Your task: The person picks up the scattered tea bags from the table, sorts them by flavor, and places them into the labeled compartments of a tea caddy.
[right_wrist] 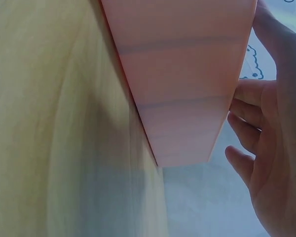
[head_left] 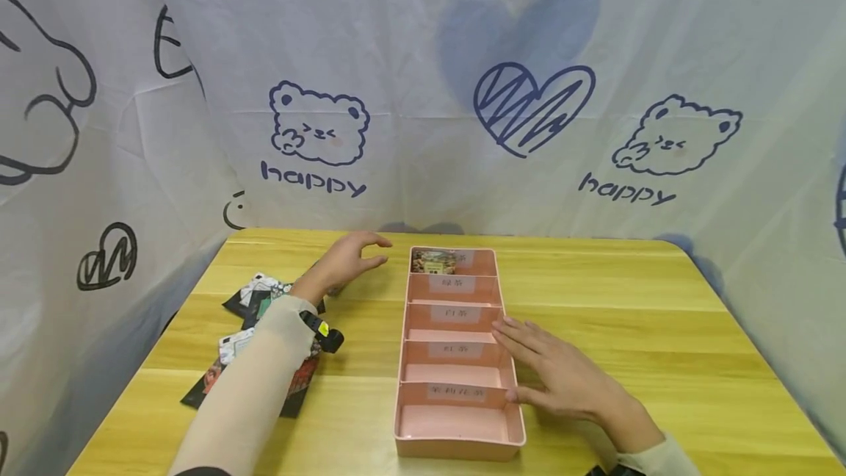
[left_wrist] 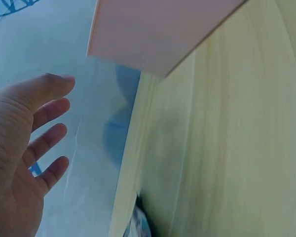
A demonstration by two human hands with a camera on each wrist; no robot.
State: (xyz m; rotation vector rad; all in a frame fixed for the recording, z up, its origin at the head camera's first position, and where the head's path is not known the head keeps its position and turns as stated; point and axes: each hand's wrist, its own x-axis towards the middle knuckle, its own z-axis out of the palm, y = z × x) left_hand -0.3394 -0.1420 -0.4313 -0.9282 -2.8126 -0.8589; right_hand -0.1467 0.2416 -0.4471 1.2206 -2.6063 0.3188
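Observation:
A long pink divided box (head_left: 460, 448) stands on the table, with a handwritten paper label in each compartment. In its farthest compartment lies a small printed packet (head_left: 432, 263). My left hand (head_left: 346, 264) hovers left of the box's far end, fingers loosely bent and nothing between them; the left wrist view shows the same hand (left_wrist: 19, 143) apart from the pink wall (left_wrist: 153, 34). On the box's right rim rest the fingertips and thumb of my right hand (head_left: 568, 377), its fingers fairly straight. The right wrist view shows those fingers along the box edge (right_wrist: 187, 74).
Dark and patterned packets (head_left: 304, 380) lie in an overlapping pile on the left of the wooden table (head_left: 634, 300), partly hidden under my left forearm (head_left: 231, 395). A white cloth (head_left: 423, 94) with drawn bears and hearts hangs behind the table and along its sides.

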